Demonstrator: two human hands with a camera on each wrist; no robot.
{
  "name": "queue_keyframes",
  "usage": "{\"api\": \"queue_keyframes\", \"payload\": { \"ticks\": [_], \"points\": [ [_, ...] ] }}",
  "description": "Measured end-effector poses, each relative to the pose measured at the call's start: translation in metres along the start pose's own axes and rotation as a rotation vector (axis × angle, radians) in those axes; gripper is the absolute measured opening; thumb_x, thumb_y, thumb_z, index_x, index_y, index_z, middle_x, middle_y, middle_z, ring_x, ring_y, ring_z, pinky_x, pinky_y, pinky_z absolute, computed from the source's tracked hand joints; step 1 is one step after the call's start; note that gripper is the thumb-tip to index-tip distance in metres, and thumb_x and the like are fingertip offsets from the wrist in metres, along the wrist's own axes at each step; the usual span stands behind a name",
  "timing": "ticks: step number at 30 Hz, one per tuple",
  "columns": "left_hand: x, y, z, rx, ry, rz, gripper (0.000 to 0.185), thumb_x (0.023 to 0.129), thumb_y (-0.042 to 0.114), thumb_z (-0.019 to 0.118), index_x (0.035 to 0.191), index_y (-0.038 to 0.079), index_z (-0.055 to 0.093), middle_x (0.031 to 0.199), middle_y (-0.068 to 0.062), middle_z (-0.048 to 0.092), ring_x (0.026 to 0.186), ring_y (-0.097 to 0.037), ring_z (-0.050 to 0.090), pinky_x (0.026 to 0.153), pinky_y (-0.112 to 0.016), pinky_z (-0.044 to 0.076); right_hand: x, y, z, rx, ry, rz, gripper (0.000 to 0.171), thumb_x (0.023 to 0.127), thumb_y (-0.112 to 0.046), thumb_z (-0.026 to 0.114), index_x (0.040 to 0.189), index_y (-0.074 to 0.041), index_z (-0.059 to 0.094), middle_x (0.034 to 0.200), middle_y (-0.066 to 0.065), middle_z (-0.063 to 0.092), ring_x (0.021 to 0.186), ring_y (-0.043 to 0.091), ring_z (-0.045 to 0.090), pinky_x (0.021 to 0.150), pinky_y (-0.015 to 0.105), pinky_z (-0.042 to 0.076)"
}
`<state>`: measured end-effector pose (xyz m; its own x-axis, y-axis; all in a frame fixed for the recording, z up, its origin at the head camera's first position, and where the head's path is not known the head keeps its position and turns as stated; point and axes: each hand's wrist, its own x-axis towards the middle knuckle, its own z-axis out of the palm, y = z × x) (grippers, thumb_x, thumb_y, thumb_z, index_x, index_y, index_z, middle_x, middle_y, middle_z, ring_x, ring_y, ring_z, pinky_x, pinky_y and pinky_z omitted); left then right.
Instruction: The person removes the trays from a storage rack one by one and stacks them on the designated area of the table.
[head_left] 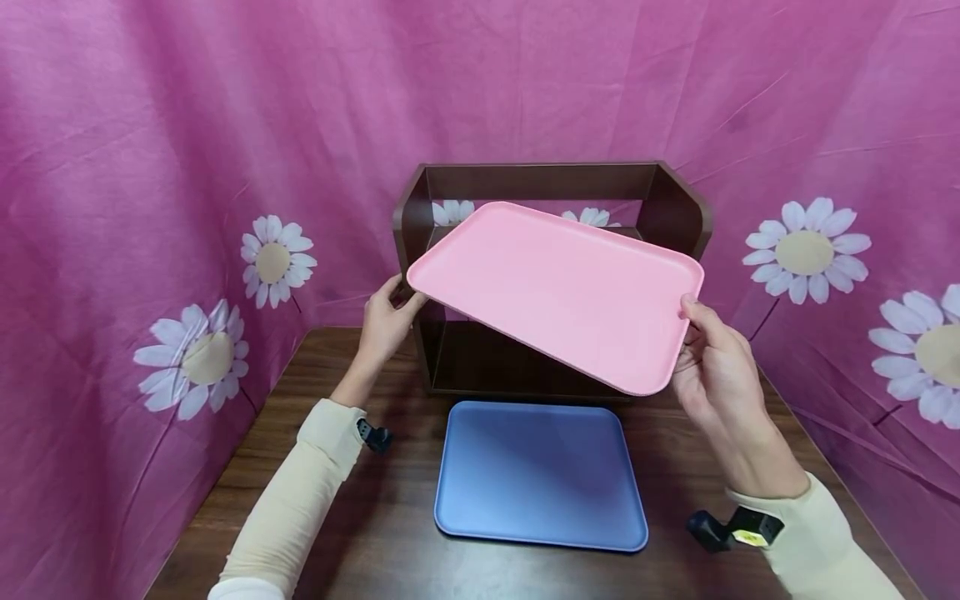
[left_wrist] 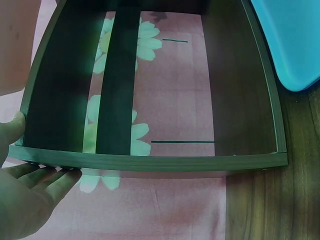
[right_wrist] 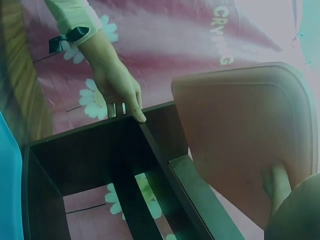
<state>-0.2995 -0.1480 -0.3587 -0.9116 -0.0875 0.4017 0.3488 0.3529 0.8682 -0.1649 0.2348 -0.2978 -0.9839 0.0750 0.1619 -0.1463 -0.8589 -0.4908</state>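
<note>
My right hand (head_left: 716, 367) grips a pink tray (head_left: 555, 292) by its right end, thumb on the upper face and fingers beneath. The tray is raised and tilted in front of a dark brown shelf unit (head_left: 540, 179), hiding much of its middle. With my left hand (head_left: 386, 325) I hold the unit's left side panel. In the left wrist view, the thumb of the left hand (left_wrist: 25, 210) lies inside the panel (left_wrist: 165, 162) and the fingers are outside. From the right wrist view, the tray's underside (right_wrist: 235, 135) shows beside the unit's upper part.
A blue tray (head_left: 540, 475) lies flat on the wooden table (head_left: 352, 517), just in front of the shelf unit. Behind and at both sides hangs a pink cloth (head_left: 525, 83) printed with large white daisies.
</note>
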Motion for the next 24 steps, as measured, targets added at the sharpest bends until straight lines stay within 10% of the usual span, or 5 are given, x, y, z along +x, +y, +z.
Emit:
{"api": "queue_keyframes", "payload": {
  "ticks": [10, 17, 24],
  "points": [
    [0.001, 0.001, -0.002, 0.101, 0.012, -0.026, 0.050, 0.091, 0.016, 0.064, 0.138, 0.005, 0.054, 0.121, -0.021, 0.068, 0.082, -0.032, 0.070, 0.063, -0.024, 0.056, -0.003, -0.007, -0.004, -0.152, 0.012, 0.034, 0.031, 0.101, -0.008, 0.051, 0.078, 0.002, 0.069, 0.074, 0.009, 0.072, 0.068, 0.016, 0.070, 0.060, 0.026, 0.057],
    [0.001, -0.001, -0.004, 0.053, -0.005, 0.038, 0.044, 0.091, 0.012, 0.067, 0.133, 0.003, 0.059, 0.120, -0.022, 0.067, 0.111, -0.030, 0.066, 0.098, -0.040, 0.052, -0.006, -0.011, -0.011, -0.189, -0.049, 0.081, 0.036, 0.105, -0.013, 0.044, 0.081, -0.001, 0.068, 0.072, 0.008, 0.072, 0.066, 0.016, 0.071, 0.056, 0.027, 0.057],
    [0.002, -0.003, -0.002, 0.011, -0.002, 0.040, 0.043, 0.091, 0.017, 0.070, 0.130, 0.003, 0.060, 0.120, -0.023, 0.067, 0.112, -0.032, 0.066, 0.099, -0.037, 0.052, -0.009, -0.016, -0.017, -0.235, -0.081, 0.173, 0.035, 0.107, -0.017, 0.039, 0.087, -0.005, 0.065, 0.081, 0.007, 0.074, 0.073, 0.017, 0.072, 0.059, 0.030, 0.058]
  ]
}}
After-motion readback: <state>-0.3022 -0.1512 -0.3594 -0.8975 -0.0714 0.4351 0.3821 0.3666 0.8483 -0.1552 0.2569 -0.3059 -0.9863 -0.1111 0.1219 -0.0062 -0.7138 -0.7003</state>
